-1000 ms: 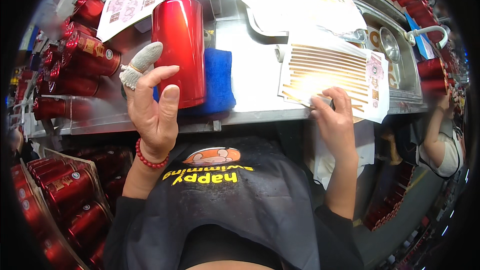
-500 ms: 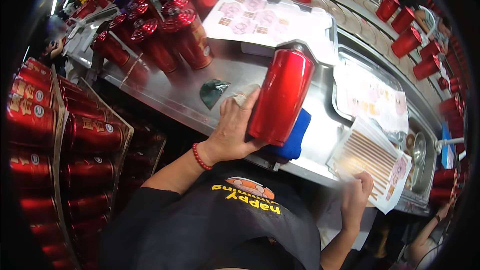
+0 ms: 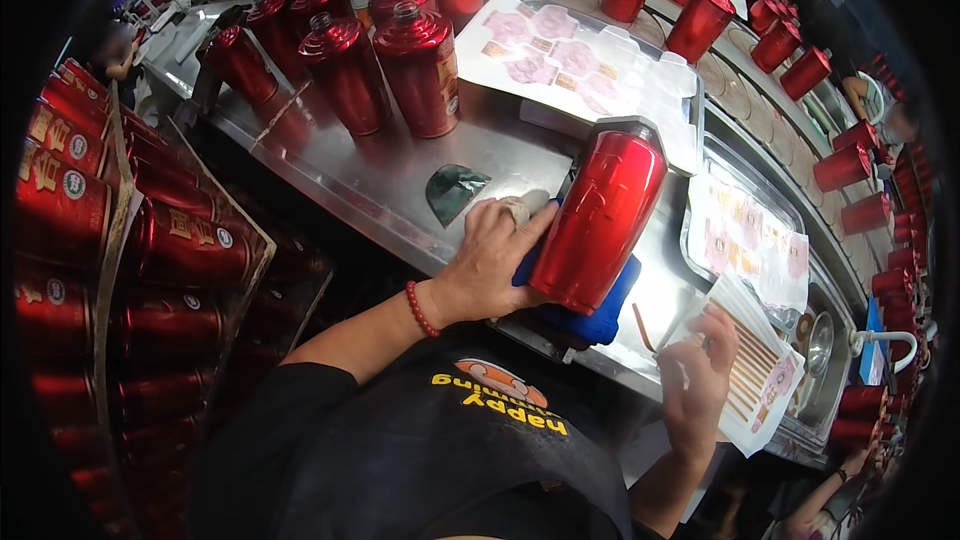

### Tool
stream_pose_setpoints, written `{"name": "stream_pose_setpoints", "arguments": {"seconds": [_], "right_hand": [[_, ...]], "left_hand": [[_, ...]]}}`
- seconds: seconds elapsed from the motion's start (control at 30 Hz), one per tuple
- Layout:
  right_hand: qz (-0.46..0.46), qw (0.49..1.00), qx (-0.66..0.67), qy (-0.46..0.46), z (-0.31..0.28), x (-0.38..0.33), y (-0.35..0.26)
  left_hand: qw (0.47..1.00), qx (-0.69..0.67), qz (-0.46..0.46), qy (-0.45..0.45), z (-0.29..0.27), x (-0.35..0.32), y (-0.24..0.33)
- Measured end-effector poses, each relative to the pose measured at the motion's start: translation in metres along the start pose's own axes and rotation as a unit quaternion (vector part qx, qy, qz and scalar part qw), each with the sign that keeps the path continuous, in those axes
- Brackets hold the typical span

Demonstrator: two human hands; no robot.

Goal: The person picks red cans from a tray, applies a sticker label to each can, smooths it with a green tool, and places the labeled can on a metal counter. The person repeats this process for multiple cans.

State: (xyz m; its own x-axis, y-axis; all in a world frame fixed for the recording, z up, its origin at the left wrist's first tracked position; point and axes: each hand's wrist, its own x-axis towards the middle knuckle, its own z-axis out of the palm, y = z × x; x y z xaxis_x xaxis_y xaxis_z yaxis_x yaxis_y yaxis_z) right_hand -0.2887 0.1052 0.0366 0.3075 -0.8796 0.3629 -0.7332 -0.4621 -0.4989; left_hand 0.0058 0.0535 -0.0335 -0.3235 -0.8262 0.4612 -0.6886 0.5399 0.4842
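My left hand point(image 3: 495, 255), with a finger wrapped in white, grips a glossy red bottle point(image 3: 604, 215) near its base. The bottle lies tilted, its top pointing away from me, over a folded blue cloth point(image 3: 612, 308). A narrow brown strip sticker point(image 3: 641, 326) hangs from the pinched fingers of my right hand point(image 3: 695, 375); the exact grip is partly blurred. Just beyond that hand lies a white sheet of brown strip stickers point(image 3: 755, 372). Left of the bottle, a dark green scrap point(image 3: 455, 192) rests on the metal table point(image 3: 400, 205).
Several red bottles point(image 3: 343, 75) stand at the back left. Label sheets lie on a far tray point(image 3: 692, 130) and a right-hand tray point(image 3: 690, 225). A conveyor point(image 3: 745, 65) carries bottles behind. Stacked crates of bottles point(image 3: 190, 240) are at left, a sink point(image 3: 835, 335) at right.
My right hand has come away from the sticker sheet toward the bottle, with a brown strip now showing at its fingers. My left hand still holds the bottle. The view has shifted slightly.
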Motion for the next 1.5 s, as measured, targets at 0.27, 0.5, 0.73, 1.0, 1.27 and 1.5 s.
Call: {"name": "stream_pose_setpoints", "arguments": {"seconds": [0.27,0.5,0.73,1.0,1.27,1.5], "right_hand": [[-0.045,0.999,0.016,-0.013,0.013,0.027,-0.020],[-0.073,0.997,0.024,-0.007,0.018,0.040,-0.036],[-0.051,0.994,0.086,-0.043,0.032,0.047,-0.044],[0.019,0.988,0.135,-0.073,0.052,0.039,-0.029],[0.044,0.984,0.153,-0.075,0.056,0.036,-0.025],[0.059,0.985,0.156,-0.052,0.064,0.035,-0.023]], "left_hand": [[0.994,0.075,0.076,0.027,-0.011,0.011,0.009],[0.995,-0.043,0.074,-0.050,-0.020,0.015,0.007],[0.970,-0.234,0.030,-0.053,-0.034,0.009,0.023],[0.974,-0.203,-0.103,0.018,-0.023,-0.011,0.018],[0.956,-0.249,-0.154,0.019,-0.017,-0.015,0.016],[0.947,-0.283,-0.154,0.019,-0.015,-0.016,0.014]]}}
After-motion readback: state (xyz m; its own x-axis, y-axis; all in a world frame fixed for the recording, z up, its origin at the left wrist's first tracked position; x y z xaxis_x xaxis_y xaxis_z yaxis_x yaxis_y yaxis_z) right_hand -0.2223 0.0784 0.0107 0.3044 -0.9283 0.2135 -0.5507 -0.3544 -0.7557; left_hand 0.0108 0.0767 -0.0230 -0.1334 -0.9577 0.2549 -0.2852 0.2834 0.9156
